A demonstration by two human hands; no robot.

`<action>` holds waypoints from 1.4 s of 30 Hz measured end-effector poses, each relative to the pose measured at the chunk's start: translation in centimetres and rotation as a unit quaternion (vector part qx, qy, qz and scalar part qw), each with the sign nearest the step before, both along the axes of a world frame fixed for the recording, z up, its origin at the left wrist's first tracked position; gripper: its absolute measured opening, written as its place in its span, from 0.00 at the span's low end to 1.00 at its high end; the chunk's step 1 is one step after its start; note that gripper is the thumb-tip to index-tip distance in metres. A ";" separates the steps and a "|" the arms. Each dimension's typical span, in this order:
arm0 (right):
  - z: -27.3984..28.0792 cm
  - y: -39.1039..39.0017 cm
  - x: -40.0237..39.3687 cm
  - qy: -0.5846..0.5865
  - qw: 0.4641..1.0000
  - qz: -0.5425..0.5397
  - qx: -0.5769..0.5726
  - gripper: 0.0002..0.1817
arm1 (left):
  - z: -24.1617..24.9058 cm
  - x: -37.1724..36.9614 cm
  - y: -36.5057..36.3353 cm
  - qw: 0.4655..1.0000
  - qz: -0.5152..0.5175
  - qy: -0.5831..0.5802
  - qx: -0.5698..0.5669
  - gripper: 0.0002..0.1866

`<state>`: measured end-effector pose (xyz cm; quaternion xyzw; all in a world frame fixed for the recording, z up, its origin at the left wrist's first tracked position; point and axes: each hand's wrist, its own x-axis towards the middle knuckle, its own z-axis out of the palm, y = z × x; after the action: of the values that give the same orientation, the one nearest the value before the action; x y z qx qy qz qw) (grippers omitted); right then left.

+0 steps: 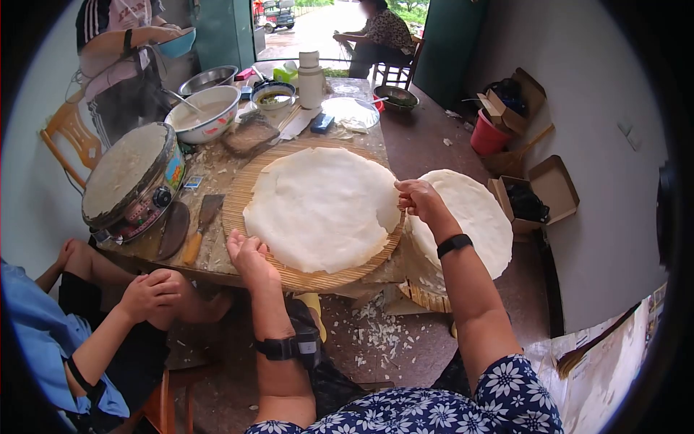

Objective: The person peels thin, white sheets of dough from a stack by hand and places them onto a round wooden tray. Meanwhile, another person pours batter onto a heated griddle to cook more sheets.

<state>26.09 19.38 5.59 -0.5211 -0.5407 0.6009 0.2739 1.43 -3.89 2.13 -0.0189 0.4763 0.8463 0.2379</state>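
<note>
A large, thin white round flatbread [322, 210] lies on a round woven straw mat [289, 276] at the table's front. My right hand [419, 199] pinches the flatbread's right edge, where a ragged notch shows. At the near left rim of the mat is my left hand [251, 257], palm turned up, its fingers loosely bent and apart; it touches the edge without a visible grip. To the right, a stack of similar white rounds [463, 220] rests on another straw base, partly behind my right forearm.
Left on the table [220, 257] stand a round electric griddle [130, 181], a wooden-handled scraper [202, 228] and a basin of batter [206, 116]. Bowls and a thermos [311, 83] are farther back. A seated person's hands [153, 293] rest at lower left; another person stands behind the griddle.
</note>
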 end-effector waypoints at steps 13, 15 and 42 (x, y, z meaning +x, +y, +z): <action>0.1 -1.6 -2.8 0.129 0.991 -0.010 0.020 0.05 | 0.0 0.6 0.3 1.000 -0.001 0.024 -0.005 0.29; 1.3 -1.8 -2.9 0.112 0.991 -0.027 0.064 0.07 | 0.3 0.9 0.3 0.999 -0.008 0.033 -0.013 0.30; 5.9 -2.2 24.4 0.274 0.924 -0.219 0.151 0.06 | -3.2 22.8 8.0 0.779 -0.541 -0.198 0.247 0.31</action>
<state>50.47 17.22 11.48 -0.3937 -0.4011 0.5569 0.6115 24.26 4.10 -1.04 0.1337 0.1253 0.6449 0.7420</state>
